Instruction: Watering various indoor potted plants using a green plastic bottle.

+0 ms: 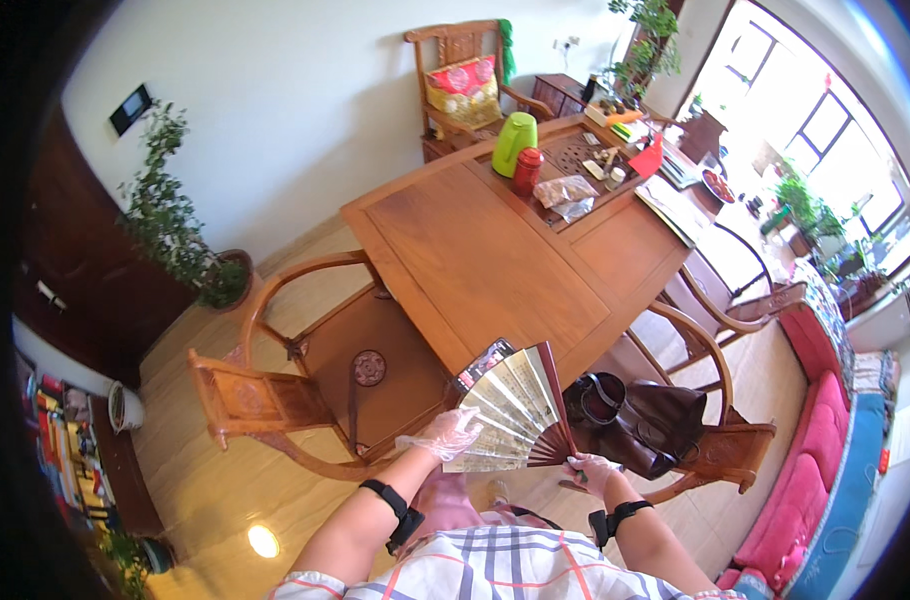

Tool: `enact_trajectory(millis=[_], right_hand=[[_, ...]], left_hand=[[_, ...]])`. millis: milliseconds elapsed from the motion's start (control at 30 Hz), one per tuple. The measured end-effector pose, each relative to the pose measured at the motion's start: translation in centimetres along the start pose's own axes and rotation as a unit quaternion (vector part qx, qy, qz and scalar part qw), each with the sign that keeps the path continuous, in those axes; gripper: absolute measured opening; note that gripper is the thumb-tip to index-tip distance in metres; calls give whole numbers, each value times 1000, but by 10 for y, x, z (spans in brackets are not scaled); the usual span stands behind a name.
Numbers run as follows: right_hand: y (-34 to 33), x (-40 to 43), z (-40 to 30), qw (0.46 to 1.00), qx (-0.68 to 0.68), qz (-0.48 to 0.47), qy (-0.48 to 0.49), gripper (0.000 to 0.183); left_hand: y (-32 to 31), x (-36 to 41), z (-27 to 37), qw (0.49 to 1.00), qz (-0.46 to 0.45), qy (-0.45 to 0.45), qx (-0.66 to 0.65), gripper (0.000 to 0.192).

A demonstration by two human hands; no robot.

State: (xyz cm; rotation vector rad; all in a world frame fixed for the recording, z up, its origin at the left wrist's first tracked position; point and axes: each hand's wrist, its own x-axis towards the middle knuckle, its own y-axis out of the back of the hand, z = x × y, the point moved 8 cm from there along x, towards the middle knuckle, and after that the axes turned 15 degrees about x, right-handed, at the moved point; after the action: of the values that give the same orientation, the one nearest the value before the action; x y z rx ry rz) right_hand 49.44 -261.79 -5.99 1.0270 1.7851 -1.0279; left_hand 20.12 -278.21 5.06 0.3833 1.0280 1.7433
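Observation:
A folding fan (509,416) with a printed paper leaf and dark red ribs is spread wide in front of me. My right hand (594,474), in a clear plastic glove, grips it at the pivot end. My left hand (449,435), also gloved, is at the leaf's left side; whether its fingers pinch the paper cannot be told. Just beyond the fan's upper left edge, a phone (485,364) with a lit screen lies at the near corner of the wooden table (492,262), partly hidden by the fan.
Wooden armchairs stand left (275,397) and right (732,450) of the table, the right one bearing a dark leather bag (650,427). A green jug (515,139), a red canister (527,171) and plastic bags (566,193) sit at the far end. A pink sofa (807,457) is at right.

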Motion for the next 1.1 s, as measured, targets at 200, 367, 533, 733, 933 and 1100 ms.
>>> enact_trajectory(millis=[200, 367, 533, 733, 933, 1100], right_hand=[[-17, -15, 30, 999, -3, 36, -8, 3], [-45, -28, 60, 999, 18, 14, -39, 10], [-60, -32, 72, 998, 43, 5, -47, 15], [-66, -25, 76, 998, 38, -3, -52, 12], [-63, -19, 69, 998, 47, 8, -31, 11], [-83, -9, 34, 998, 57, 16, -5, 10]], left_hand=[[7, 50, 12, 996, -9, -81, 34, 37], [4, 65, 29, 973, 14, -171, 154, 21], [-5, 64, 38, 942, 29, -222, 251, 22], [-22, 70, 24, 950, -37, -198, 240, 37], [-19, 73, 23, 951, -49, -200, 232, 33], [-7, 74, 19, 952, 37, -226, 203, 38]])
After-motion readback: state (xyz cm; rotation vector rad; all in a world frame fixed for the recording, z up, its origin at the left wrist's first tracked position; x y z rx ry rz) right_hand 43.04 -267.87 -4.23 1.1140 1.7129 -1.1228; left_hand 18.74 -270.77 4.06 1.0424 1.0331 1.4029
